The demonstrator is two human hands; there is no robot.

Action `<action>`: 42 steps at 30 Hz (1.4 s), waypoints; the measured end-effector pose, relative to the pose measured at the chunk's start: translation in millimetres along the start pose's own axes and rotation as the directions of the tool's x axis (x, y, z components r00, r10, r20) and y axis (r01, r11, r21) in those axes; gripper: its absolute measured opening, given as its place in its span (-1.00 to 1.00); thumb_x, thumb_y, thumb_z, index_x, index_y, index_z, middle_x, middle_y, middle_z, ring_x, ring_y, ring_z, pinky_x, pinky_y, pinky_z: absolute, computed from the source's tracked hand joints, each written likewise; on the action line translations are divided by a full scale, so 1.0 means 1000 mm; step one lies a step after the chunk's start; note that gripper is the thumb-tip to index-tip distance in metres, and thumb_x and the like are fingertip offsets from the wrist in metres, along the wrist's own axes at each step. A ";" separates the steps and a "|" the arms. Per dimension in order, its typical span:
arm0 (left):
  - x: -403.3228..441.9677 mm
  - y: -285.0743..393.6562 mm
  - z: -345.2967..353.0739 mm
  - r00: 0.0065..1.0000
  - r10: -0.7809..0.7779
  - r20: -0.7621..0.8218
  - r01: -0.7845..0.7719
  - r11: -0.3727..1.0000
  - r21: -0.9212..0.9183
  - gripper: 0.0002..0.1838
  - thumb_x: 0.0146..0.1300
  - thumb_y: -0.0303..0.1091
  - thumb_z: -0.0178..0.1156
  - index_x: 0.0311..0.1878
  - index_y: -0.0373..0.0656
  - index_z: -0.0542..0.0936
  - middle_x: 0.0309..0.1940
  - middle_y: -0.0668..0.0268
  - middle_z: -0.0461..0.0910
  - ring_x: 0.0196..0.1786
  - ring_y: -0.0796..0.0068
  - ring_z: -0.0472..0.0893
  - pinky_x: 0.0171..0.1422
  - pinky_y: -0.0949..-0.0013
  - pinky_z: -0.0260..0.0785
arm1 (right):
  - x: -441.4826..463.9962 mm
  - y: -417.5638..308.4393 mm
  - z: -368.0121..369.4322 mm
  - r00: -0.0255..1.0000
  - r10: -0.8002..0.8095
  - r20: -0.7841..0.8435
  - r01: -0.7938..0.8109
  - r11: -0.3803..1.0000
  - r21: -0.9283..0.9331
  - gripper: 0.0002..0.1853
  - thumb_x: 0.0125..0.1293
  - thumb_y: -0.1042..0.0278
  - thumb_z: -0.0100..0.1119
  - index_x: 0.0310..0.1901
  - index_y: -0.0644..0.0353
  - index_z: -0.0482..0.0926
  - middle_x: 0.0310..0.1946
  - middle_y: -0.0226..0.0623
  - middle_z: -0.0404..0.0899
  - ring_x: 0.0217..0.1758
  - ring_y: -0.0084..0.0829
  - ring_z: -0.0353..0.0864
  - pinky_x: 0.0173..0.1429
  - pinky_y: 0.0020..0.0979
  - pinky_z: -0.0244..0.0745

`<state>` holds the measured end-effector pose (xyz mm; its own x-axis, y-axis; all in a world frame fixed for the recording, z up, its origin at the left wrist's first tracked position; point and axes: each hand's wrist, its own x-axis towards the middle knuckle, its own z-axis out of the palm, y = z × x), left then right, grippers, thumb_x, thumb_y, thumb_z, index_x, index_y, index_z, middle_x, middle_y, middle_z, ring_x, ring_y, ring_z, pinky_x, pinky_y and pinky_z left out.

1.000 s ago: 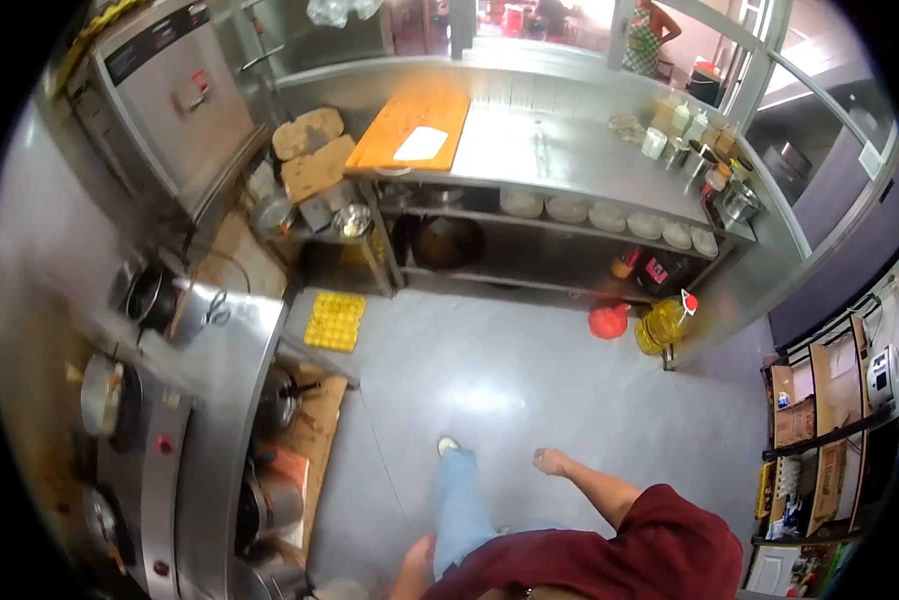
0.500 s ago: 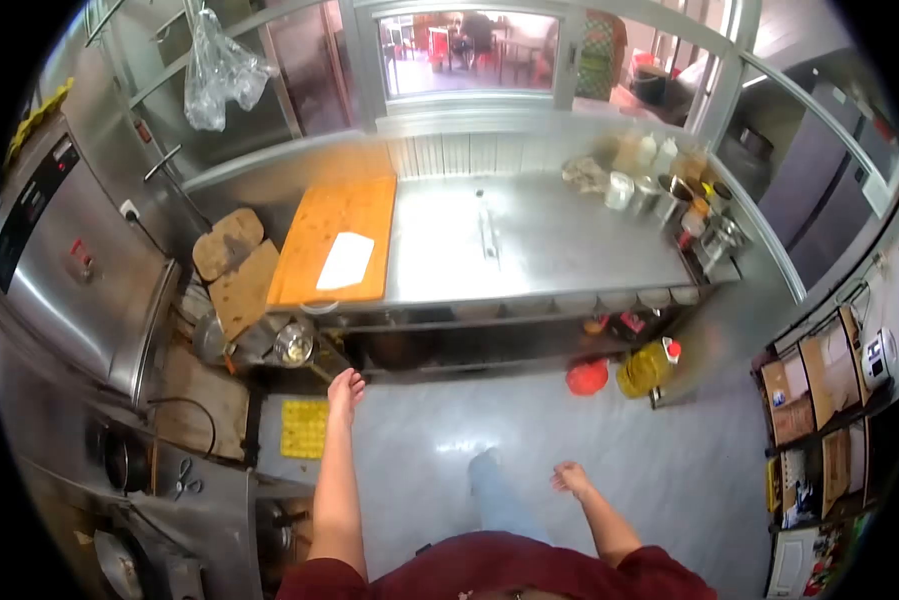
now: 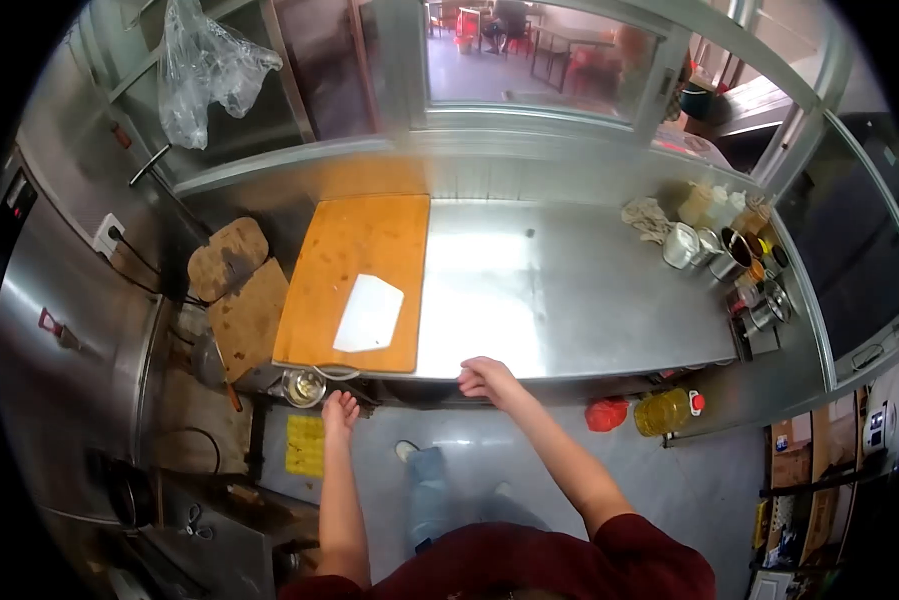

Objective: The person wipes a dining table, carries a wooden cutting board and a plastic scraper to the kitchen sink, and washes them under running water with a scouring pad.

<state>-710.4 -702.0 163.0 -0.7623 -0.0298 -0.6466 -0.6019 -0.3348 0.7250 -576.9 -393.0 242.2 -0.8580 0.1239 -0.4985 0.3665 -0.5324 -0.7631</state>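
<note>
My left hand (image 3: 340, 410) is over the floor just below the counter's front edge, right of a metal bowl (image 3: 303, 387), with its fingers loosely curled. My right hand (image 3: 484, 378) is at the front edge of the steel counter (image 3: 609, 300); its fingers are bent, and I cannot make out anything in them. Ahead, an orange cutting board (image 3: 319, 270) lies on the counter's left part, with a white flat sheet or scraper (image 3: 369, 315) on it.
Jars and bottles (image 3: 734, 250) stand at the counter's right end beside a cloth (image 3: 647, 218). An oil jug (image 3: 661, 412), a red bag (image 3: 606, 414) and a yellow tray (image 3: 305, 446) are on the floor. A plastic bag (image 3: 204, 75) hangs upper left.
The view has come closer to the counter. My right hand has risen to its front edge. My left hand, low in the oldest frame, is now beside the metal bowl.
</note>
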 end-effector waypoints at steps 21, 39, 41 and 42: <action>0.037 0.120 0.054 0.680 0.556 0.477 -0.697 0.288 0.657 -0.61 0.05 -0.26 0.10 -0.10 -0.29 0.37 -0.25 -0.03 0.38 -0.17 0.00 0.38 -0.12 0.15 0.25 | 0.191 -0.005 0.116 0.877 -0.167 -0.452 0.194 0.981 0.015 -0.77 0.00 0.55 -0.07 -0.24 0.30 0.33 -0.41 -0.28 0.39 -0.42 -0.43 0.43 -0.37 -0.43 0.41; 0.034 0.130 0.002 0.868 0.432 0.246 -0.497 0.756 0.425 -0.82 0.20 -0.37 -0.01 -0.22 -0.26 0.48 -0.42 0.30 0.50 -0.36 0.58 0.47 -0.28 0.55 0.32 | 0.235 -0.223 0.100 0.958 -0.285 0.021 0.150 0.439 -0.886 -0.69 0.10 0.22 0.07 -0.25 0.33 0.51 -0.45 -0.24 0.56 -0.45 -0.49 0.54 -0.34 -0.41 0.44; 0.034 0.127 -0.025 0.889 0.449 0.089 -0.443 0.796 0.412 -0.80 0.23 -0.35 -0.05 -0.24 -0.27 0.48 -0.45 0.34 0.47 -0.38 0.63 0.44 -0.29 0.57 0.30 | 0.281 -0.252 0.096 0.943 -0.312 0.116 0.205 0.268 -0.941 -0.71 0.08 0.27 0.07 -0.25 0.32 0.49 -0.46 -0.19 0.55 -0.43 -0.42 0.54 -0.30 -0.40 0.42; 0.031 0.129 -0.035 0.897 0.443 -0.009 -0.399 0.817 0.417 -0.79 0.24 -0.33 -0.06 -0.26 -0.27 0.47 -0.47 0.35 0.46 -0.40 0.64 0.42 -0.30 0.57 0.29 | 0.307 -0.262 0.095 0.937 -0.314 0.151 0.211 0.167 -0.963 -0.73 0.07 0.31 0.06 -0.24 0.32 0.48 -0.48 -0.16 0.55 -0.42 -0.36 0.53 -0.28 -0.37 0.40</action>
<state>-803.2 -779.1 228.3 -0.9479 -0.1831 -0.2606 -0.2863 0.1310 0.9492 -970.1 -295.2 328.1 -0.9737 0.1565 -0.1656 0.2265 0.7439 -0.6287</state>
